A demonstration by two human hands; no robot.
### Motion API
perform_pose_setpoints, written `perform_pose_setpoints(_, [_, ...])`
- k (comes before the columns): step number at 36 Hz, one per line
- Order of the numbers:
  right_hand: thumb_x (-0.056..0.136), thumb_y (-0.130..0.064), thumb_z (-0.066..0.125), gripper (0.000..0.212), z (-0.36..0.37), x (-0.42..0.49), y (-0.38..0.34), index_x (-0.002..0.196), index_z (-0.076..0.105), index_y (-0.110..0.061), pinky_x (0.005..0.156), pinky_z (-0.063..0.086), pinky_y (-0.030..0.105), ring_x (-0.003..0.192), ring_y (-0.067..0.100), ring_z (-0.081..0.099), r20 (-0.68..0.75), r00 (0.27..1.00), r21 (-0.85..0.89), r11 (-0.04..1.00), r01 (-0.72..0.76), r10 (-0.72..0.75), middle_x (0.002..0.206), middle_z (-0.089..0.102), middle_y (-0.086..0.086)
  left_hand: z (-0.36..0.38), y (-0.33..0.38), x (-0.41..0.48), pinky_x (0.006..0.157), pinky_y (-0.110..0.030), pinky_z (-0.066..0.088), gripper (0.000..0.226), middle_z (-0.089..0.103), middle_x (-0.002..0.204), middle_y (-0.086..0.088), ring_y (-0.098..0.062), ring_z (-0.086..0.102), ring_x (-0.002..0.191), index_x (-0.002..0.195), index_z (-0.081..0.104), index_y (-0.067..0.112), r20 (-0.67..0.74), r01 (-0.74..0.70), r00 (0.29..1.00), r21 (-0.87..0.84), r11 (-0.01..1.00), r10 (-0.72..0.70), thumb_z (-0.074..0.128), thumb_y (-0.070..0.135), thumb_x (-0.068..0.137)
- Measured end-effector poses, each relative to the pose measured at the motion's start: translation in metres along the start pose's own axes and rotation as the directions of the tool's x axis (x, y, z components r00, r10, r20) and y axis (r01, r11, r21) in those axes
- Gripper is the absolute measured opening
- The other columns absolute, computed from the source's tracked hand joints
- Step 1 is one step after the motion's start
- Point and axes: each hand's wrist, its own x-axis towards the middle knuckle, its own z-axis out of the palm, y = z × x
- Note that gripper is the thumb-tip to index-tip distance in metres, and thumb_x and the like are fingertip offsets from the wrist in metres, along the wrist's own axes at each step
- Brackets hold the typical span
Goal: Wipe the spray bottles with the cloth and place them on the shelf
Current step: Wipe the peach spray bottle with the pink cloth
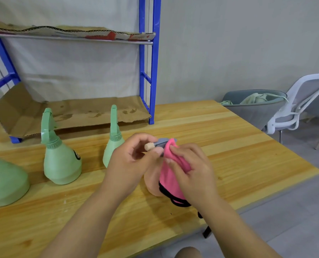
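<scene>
Your forearms reach in from the bottom edge and meet over the wooden table (229, 146). Your left hand (134, 159) has its fingers curled round the grey sprayer head (161, 142) of the peach spray bottle (152, 183), whose pale nozzle tip pokes out between thumb and fingers. Your right hand (190, 168) grips the pink cloth (170, 175), fingers bent over it and pressing it against the bottle's neck and right side. The cloth's black-trimmed edge hangs below your wrist. You hold the bottle at the table's near edge, and I cannot tell whether its base rests on the wood.

To your left, three more stand upright on the table: the tall green bottle (62, 164), the partly hidden green bottle (112, 146) just behind your left hand, and the large green bottle (4, 183) cut off by the frame edge.

Behind them the blue shelf (153, 71) sits on the tabletop, its lower level lined with stained cardboard (80, 112) and its upper level with torn cardboard. Off the table's far right corner are a grey chair (255, 110) and a white chair (303, 101).
</scene>
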Motion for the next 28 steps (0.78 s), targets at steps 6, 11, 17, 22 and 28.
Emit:
perform_pose_setpoints(6, [0.082,-0.016,0.072,0.011,0.004,0.006,0.001,0.093,0.068,-0.017,0.074,0.038,0.003,0.092,-0.004,0.054,0.026,0.946,0.063,0.943,-0.325,0.324,0.089,0.060,-0.014,0.002,-0.006,0.006,0.069,-0.023,0.046,0.028,0.067,0.085,0.011,-0.005,0.061,0.073,0.084,0.063,0.037,-0.051,-0.029,0.998,0.166,0.986,0.038,0.073,0.012,0.079])
perform_pose_setpoints(11, [0.082,-0.020,0.072,0.021,-0.001,0.005,-0.003,0.101,0.067,-0.026,0.082,0.044,0.013,0.094,-0.004,0.057,-0.026,0.911,0.193,0.897,-0.398,0.411,0.098,0.062,-0.017,-0.001,-0.008,0.007,0.070,-0.026,0.050,0.029,0.069,0.085,0.006,-0.012,0.062,0.073,0.088,0.062,0.039,-0.048,-0.057,0.997,0.213,0.975,0.068,0.070,0.012,0.082])
perform_pose_setpoints(17, [0.086,-0.021,0.067,0.024,-0.017,0.015,-0.001,0.109,0.065,-0.027,0.089,0.046,0.025,0.102,0.004,0.058,0.152,0.884,0.266,0.843,-0.467,0.442,0.109,0.062,-0.008,-0.003,-0.004,0.012,0.078,-0.031,0.054,0.035,0.067,0.089,0.023,-0.007,0.065,0.078,0.089,0.061,0.040,0.065,-0.082,0.995,0.224,0.971,0.069,0.065,0.005,0.086])
perform_pose_setpoints(22, [0.084,-0.017,0.069,0.021,-0.026,0.018,0.003,0.103,0.067,-0.026,0.083,0.051,0.029,0.097,0.009,0.063,0.346,0.838,0.291,0.801,-0.523,0.421,0.102,0.068,-0.008,-0.004,-0.003,0.018,0.076,-0.019,0.052,0.036,0.066,0.095,0.019,-0.007,0.063,0.083,0.091,0.060,0.039,0.114,-0.119,0.989,0.258,0.959,0.092,0.062,0.003,0.087])
perform_pose_setpoints(28, [0.077,-0.033,0.067,0.029,-0.032,0.009,0.002,0.103,0.068,-0.019,0.071,0.051,0.019,0.088,0.006,0.065,0.324,0.824,0.373,0.737,-0.563,0.465,0.095,0.070,-0.009,0.001,-0.007,0.016,0.089,-0.009,0.034,0.034,0.043,0.109,0.021,-0.001,0.046,0.102,0.094,0.060,0.043,0.109,-0.283,0.959,0.432,0.856,0.263,0.063,0.010,0.087])
